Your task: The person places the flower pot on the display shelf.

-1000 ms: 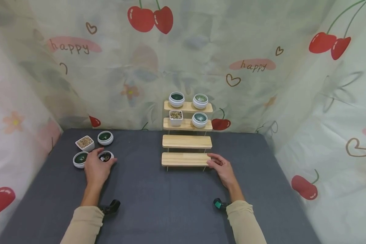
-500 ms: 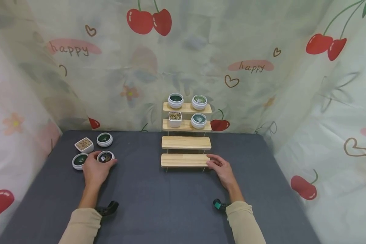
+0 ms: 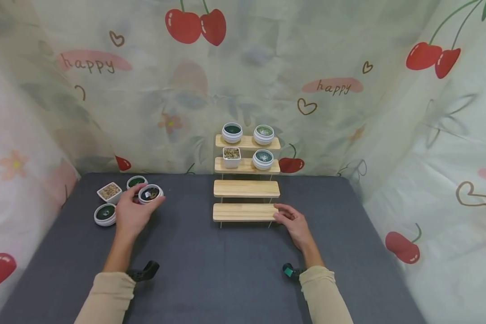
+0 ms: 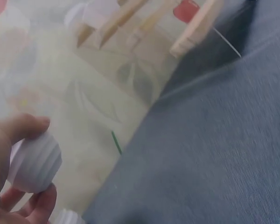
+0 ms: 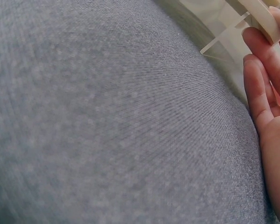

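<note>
In the head view my left hand (image 3: 134, 213) grips a small round white pot (image 3: 150, 194) with dark filling, raised off the table. The left wrist view shows the pot's ribbed side (image 4: 35, 163) between thumb and fingers. Near that hand stand a square white pot (image 3: 110, 192) of pebbles and two round pots with green filling, one in front (image 3: 105, 215) and one behind (image 3: 136, 181), partly hidden. At the stepped wooden stand (image 3: 246, 212), my right hand (image 3: 294, 225) pinches the right end of the lowest board (image 5: 263, 18).
On the stand's top step are two round white pots (image 3: 232, 132). The second step bears a square pebble pot (image 3: 231, 157) and a round pot (image 3: 263, 159). A dark cloth (image 3: 227, 279) covers the table; a printed curtain (image 3: 243, 54) closes the back and sides.
My left hand has lifted the dark-filled pot from the table and moved it slightly right and away from me. The right hand stays at the lowest board.
</note>
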`<state>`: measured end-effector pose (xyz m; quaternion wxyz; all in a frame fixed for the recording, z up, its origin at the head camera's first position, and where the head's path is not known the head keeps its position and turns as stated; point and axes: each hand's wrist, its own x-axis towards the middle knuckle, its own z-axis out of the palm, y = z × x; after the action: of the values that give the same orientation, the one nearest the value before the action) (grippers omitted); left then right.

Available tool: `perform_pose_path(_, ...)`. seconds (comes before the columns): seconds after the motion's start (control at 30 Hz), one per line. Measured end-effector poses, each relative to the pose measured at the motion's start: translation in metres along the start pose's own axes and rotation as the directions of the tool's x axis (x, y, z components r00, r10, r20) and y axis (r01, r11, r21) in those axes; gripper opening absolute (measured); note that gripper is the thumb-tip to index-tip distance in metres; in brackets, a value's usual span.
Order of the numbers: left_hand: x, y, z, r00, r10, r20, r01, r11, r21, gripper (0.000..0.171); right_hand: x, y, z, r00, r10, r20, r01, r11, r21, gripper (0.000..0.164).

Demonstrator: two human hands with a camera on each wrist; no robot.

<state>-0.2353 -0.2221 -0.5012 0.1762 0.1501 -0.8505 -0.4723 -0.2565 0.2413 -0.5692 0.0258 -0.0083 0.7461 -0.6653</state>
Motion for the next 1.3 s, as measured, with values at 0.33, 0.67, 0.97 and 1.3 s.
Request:
perform_pose_path(0.33, 0.0, 0.04, 0.008, 0.996, 0.009, 0.083, 0.009, 0.977, -0.211, 0.074, 0.0, 0.002, 0.0, 1.0, -0.026, 0.01, 0.026, 1.0, -0.002, 0.046)
perform_pose_path(0.67, -0.006, 0.069, 0.037, 0.979, 0.145, 0.145, -0.09, 0.94, -0.33, 0.068, 0.002, 0.004, -0.001, 1.0, -0.011, 0.009, 0.011, 1.0, 0.003, 0.046)
perform_pose_path(0.97, -0.006, 0.092, 0.067, 0.94, 0.254, 0.228, -0.121, 0.873, -0.472, 0.067, 0.001, 0.001, 0.0, 1.0, -0.01, -0.002, 0.01, 1.0, -0.008, 0.046)
perform_pose_path(1.3, -0.01, 0.121, 0.093, 0.874, 0.327, 0.359, -0.124, 0.866, -0.485, 0.066, 0.0, 0.0, -0.001, 1.0, -0.006, 0.0, 0.006, 1.0, 0.004, 0.046)
